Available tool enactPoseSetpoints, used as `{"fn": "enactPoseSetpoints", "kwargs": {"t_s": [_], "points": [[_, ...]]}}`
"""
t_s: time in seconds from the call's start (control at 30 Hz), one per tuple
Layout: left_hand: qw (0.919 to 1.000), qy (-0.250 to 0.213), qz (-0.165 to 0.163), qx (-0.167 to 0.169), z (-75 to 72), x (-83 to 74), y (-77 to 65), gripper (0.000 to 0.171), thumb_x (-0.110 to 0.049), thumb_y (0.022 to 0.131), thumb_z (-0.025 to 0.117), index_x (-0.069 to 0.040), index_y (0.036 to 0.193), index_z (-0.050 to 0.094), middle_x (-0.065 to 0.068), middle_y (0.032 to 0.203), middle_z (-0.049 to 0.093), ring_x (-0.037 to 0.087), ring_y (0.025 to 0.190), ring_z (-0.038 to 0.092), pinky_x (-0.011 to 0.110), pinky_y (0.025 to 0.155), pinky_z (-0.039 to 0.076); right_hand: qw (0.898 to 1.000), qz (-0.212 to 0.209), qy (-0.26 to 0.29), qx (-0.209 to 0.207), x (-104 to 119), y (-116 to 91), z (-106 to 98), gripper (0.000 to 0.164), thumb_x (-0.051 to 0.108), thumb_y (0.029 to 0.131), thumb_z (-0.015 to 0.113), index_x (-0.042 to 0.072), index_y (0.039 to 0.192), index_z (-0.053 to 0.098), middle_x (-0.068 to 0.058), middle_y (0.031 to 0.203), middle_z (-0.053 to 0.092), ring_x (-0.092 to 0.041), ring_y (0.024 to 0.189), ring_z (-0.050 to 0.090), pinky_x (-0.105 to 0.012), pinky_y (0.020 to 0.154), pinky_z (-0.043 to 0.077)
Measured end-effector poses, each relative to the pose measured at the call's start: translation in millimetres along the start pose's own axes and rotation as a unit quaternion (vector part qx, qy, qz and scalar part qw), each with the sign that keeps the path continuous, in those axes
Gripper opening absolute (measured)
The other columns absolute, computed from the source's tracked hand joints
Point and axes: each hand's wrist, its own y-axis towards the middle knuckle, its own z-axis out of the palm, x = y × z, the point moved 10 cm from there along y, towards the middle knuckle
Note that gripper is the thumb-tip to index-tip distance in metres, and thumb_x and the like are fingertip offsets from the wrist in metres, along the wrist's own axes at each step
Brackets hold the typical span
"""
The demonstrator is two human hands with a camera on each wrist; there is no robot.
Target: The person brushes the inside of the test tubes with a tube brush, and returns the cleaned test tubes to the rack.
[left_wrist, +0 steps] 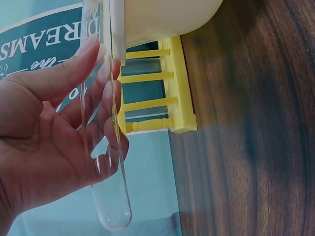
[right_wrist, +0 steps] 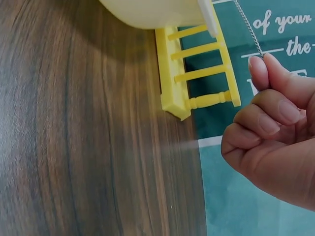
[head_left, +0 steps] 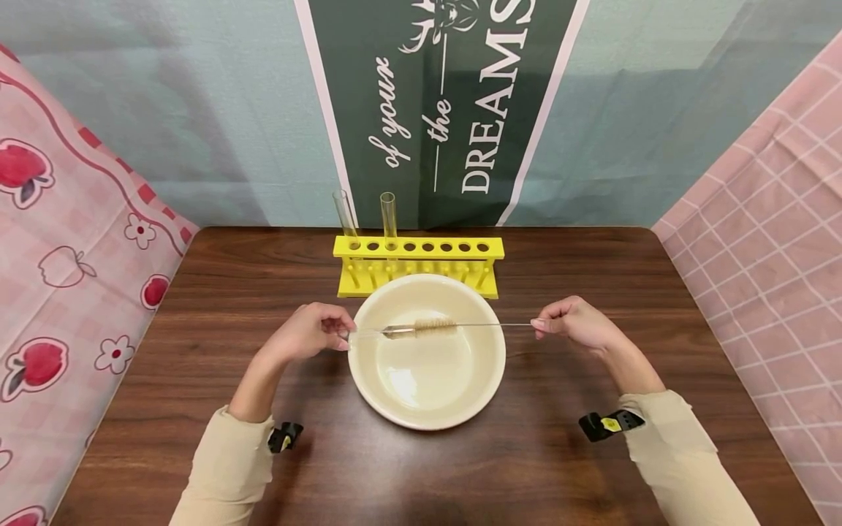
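Note:
Between thumb and fingers my left hand [head_left: 313, 330] holds a clear glass test tube [left_wrist: 112, 201], its rounded end pointing out past the palm. The tube lies level over the left part of a cream bowl [head_left: 427, 421]. My right hand [head_left: 571, 321] pinches the end of the twisted wire handle of a test tube brush [head_left: 435, 326]. The brush's tan bristles are above the bowl, in line with the tube, and its tip end is at or inside the tube's mouth. In the right wrist view only the twisted wire [right_wrist: 248, 28] shows; the bristles are out of sight there.
Behind the bowl stands a yellow test tube rack [head_left: 419, 248] with two glass tubes [head_left: 389, 219] upright at its left side. The dark wood table [head_left: 421, 482] meets a blue-green backdrop [head_left: 250, 109] at the back, with pink cloths [head_left: 783, 168] along both sides.

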Motion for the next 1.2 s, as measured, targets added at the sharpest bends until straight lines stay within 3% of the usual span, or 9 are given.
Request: {"fn": "enactPoseSetpoints", "kwargs": {"t_s": [0.17, 0.37, 0.63, 0.9, 1.2], "points": [[1.0000, -0.003, -0.002, -0.005, 0.5, -2.0, 0.7, 0.015, -0.001, 0.071, 0.075, -0.003, 0.082, 0.065, 0.003, 0.072, 0.057, 0.016, 0.069, 0.050, 0.029, 0.062, 0.043, 0.999, 0.022, 0.042, 0.007, 2, 3, 6, 0.018, 0.003, 0.085, 0.061, -0.003, 0.068, 0.063, -0.002, 0.065, 0.059, -0.017, 0.066, 0.050, -0.027, 0.062, 0.042], [0.9998, -0.001, 0.011, -0.015, 1.4, -10.8, 3.4, 0.017, 0.001, 0.070, 0.076, -0.003, 0.083, 0.065, 0.004, 0.074, 0.058, 0.017, 0.071, 0.051, 0.029, 0.065, 0.043, 0.997, 0.046, 0.064, 0.019, 2, 8, 18, 0.022, 0.003, 0.085, 0.060, 0.006, 0.063, 0.064, -0.002, 0.061, 0.057, -0.009, 0.048, 0.034, -0.021, 0.046, 0.028], [0.9997, 0.000, 0.008, -0.022, 4.0, -15.0, 5.2, 0.018, 0.005, 0.070, 0.074, -0.004, 0.083, 0.066, 0.004, 0.074, 0.057, 0.016, 0.070, 0.049, 0.029, 0.065, 0.042, 0.994, 0.051, 0.090, 0.039, 7, 12, 34, 0.024, 0.000, 0.086, 0.057, 0.004, 0.062, 0.061, -0.005, 0.059, 0.055, -0.009, 0.043, 0.028, -0.024, 0.046, 0.023], [0.9996, 0.015, 0.010, -0.022, 8.6, -16.8, 6.8, 0.020, 0.004, 0.069, 0.074, -0.007, 0.083, 0.065, 0.002, 0.073, 0.055, 0.016, 0.070, 0.048, 0.030, 0.066, 0.041, 0.989, 0.065, 0.123, 0.055, 14, 15, 46, 0.023, -0.002, 0.086, 0.055, 0.000, 0.064, 0.061, -0.005, 0.058, 0.055, -0.009, 0.042, 0.027, -0.020, 0.045, 0.025], [0.9987, 0.025, 0.043, -0.015, 21.3, -33.2, 16.1, 0.019, 0.002, 0.070, 0.075, -0.007, 0.082, 0.065, 0.000, 0.072, 0.054, 0.015, 0.070, 0.049, 0.029, 0.066, 0.041, 0.984, 0.061, 0.147, 0.084, 28, 21, 69, 0.019, -0.004, 0.086, 0.052, -0.008, 0.069, 0.059, -0.007, 0.057, 0.053, -0.007, 0.041, 0.026, -0.022, 0.045, 0.019]]}}
